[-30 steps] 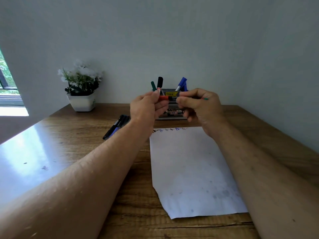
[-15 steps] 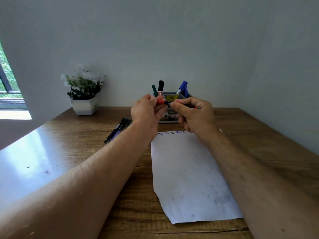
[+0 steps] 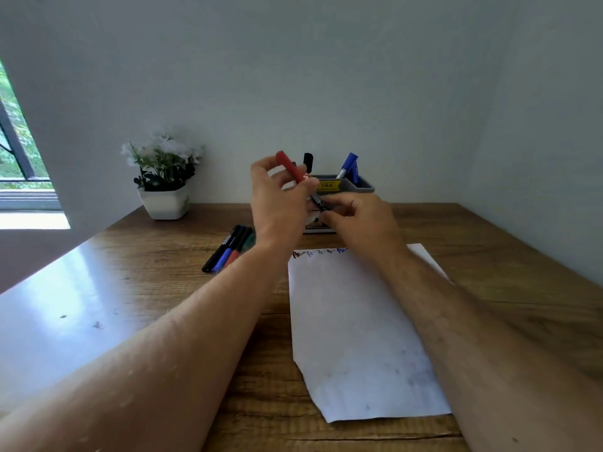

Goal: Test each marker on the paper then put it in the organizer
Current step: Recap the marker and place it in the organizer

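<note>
A red marker is held tilted in front of the organizer, its red end up and to the left and its dark body slanting down to the right. My left hand grips it around the middle. My right hand pinches its lower end. The grey organizer stands at the back against the wall, partly hidden by my hands, and holds a black marker and blue markers. The white paper lies on the table below my hands, with small scribbles along its top edge.
Several loose markers lie side by side on the wooden table, left of the paper. A white pot with flowers stands at the back left. Walls close the back and the right side, and a window is at far left.
The marker was level between both hands; now its red end points up and left. My left hand has turned and risen, and my right hand has dropped to the marker's lower end.
</note>
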The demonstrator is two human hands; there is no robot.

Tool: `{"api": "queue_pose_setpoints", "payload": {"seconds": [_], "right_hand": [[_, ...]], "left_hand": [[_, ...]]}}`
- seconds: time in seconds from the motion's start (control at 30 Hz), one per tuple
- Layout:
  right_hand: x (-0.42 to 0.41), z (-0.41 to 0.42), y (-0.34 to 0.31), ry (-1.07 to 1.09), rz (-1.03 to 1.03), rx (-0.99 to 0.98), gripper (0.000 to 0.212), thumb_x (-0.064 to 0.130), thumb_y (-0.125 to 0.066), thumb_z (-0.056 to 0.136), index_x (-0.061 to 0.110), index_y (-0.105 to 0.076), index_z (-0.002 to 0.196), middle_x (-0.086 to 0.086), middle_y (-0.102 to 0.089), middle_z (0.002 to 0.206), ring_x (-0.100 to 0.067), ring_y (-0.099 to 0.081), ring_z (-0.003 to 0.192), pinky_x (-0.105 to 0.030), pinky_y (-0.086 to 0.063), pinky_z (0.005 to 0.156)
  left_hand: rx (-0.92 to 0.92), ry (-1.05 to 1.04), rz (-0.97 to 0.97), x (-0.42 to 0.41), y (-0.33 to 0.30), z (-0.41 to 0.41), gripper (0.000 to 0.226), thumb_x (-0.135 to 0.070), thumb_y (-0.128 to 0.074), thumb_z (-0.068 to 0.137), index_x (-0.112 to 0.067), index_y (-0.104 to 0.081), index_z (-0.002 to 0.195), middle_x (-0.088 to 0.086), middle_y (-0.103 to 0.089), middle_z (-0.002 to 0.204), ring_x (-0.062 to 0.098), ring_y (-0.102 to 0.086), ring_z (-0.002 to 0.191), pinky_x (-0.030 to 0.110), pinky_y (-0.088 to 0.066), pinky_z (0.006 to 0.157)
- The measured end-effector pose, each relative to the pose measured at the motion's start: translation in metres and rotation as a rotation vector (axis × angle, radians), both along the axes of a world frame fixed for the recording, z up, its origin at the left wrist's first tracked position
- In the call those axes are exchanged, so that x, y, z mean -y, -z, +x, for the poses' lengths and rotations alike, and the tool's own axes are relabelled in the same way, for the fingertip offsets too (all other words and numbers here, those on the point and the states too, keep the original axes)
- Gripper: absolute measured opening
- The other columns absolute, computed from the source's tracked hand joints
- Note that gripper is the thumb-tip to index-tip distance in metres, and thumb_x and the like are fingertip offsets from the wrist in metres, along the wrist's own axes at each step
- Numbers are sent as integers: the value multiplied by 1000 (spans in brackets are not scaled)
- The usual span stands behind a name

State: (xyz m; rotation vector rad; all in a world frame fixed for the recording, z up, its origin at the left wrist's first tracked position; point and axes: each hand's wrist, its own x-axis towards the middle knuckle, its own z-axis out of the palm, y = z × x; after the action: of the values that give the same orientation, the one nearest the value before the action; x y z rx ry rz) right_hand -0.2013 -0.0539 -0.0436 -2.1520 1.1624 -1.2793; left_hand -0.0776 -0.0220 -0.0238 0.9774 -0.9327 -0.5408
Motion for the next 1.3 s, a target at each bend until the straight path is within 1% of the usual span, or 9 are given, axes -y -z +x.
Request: {"api": "queue_pose_setpoints", "payload": {"seconds": [0.1,0.2,0.27,0.4,0.53,0.73,1.03,1.2,1.3], "right_hand": [[2,-4,0,107,26,-182,30,22,-66,90,20,-71,119,4,-72,110,-7,-63,92,-26,-52,85],[4,-5,-3,191,71,-213,30,9,-63,87,16,-71,114,-2,-69,113,-15,-63,97,-34,-55,90],[5,-4,-4,244,67,-198,22,7,-64,86,15,-72,104,-2,-69,106,-15,-63,94,-35,-56,89],[10,-4,0,288,64,-208,8,11,-63,87,18,-67,84,5,-64,81,-4,-57,69,-22,-53,68],[12,-1,1,273,79,-265,24,13,-62,87,24,-54,68,6,-57,69,-7,-56,65,-24,-51,66],[16,-2,3,270,77,-276,25,10,-57,84,18,-51,61,1,-54,59,-12,-54,56,-23,-44,51],[30,0,8,283,53,-387,24,23,-52,92,21,-44,69,8,-44,61,-5,-40,52,-19,-26,47],[30,0,8,286,63,-395,18,23,-54,93,16,-46,78,9,-41,62,-4,-37,53,-20,-29,53],[25,-2,7,261,45,-312,23,15,-57,86,19,-48,65,7,-49,59,-5,-46,52,-18,-29,47]], "left_hand": [[254,-89,1,3,-9,-2,29,-20,-77,84,-22,-61,109,-9,-72,91,2,-70,83,33,-60,82],[353,-114,-23,12,-21,-8,26,-24,-78,83,-22,-66,106,-14,-68,85,2,-68,81,29,-59,80],[392,-107,-43,22,-30,-13,27,-24,-77,84,-20,-66,108,-15,-67,86,1,-66,82,25,-57,80],[385,-63,-67,47,-49,-25,31,-21,-77,84,-18,-66,113,-9,-69,91,7,-69,84,31,-60,81],[337,-78,-68,74,-58,-33,31,-20,-79,80,-18,-66,109,-5,-72,88,12,-72,82,38,-60,80],[407,-79,70,100,-50,-34,32,-20,-84,74,-23,-64,99,-4,-72,86,11,-71,76,33,-61,75],[803,-229,316,110,-40,-47,39,-34,-88,70,-9,-70,93,6,-72,93,18,-69,83,29,-56,74],[898,-304,340,99,-46,-50,40,-34,-86,73,-13,-52,78,0,-56,76,13,-55,67,24,-46,60],[813,-319,320,93,-47,-42,21,-22,-80,82,-14,-61,75,-5,-60,66,2,-51,53,17,-40,47]]}}
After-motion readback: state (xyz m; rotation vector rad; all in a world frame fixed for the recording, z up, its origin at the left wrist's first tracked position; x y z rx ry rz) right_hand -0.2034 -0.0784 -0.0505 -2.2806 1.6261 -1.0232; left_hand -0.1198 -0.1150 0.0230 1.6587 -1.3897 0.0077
